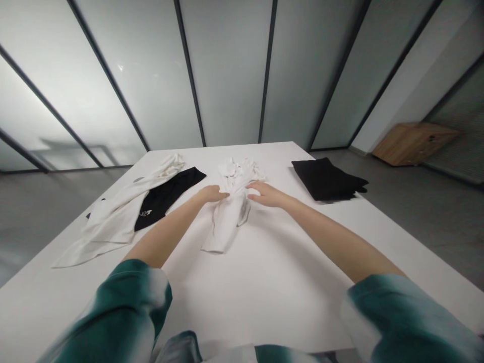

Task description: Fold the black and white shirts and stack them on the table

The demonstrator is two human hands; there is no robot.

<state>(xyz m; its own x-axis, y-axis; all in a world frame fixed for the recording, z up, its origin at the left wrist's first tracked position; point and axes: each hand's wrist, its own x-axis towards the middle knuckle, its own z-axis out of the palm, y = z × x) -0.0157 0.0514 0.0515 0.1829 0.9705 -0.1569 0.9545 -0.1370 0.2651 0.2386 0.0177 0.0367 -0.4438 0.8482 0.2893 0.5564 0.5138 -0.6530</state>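
While both arms reach from the lower corners toward the middle of the frame, the left hand (pixel 212 193) and the right hand (pixel 266 195) flank a white garment (pixel 226 224) lying on the white counter (pixel 272 282). The garment runs lengthwise at the centre of the frame: its near part is a smooth, narrow panel with a straight end, and its far part is bunched and creased. The left hand's fingers meet its left edge at the gathered waist of the cloth; whether they are clamped on it I cannot tell. At the opposite edge, the right hand's thumb and fingers stand apart, with a gap showing between them, their tips at the cloth.

Left of centre, a long white cloth (pixel 121 206) stretches diagonally, rumpled at its far end and spread wide toward the lower left. It partly covers a black garment (pixel 168 191), which bears a small pale mark (pixel 145 213). On the right side of the frame, a black fabric stack (pixel 327 180) lies flat near the counter's right edge.

Green-and-white sleeves (pixel 124 307) fill the lower corners. Frosted panels (pixel 234 70) with dark bars cross the top, and a wooden cabinet (pixel 412 143) stands on the grey floor (pixel 408 206) at the far right.
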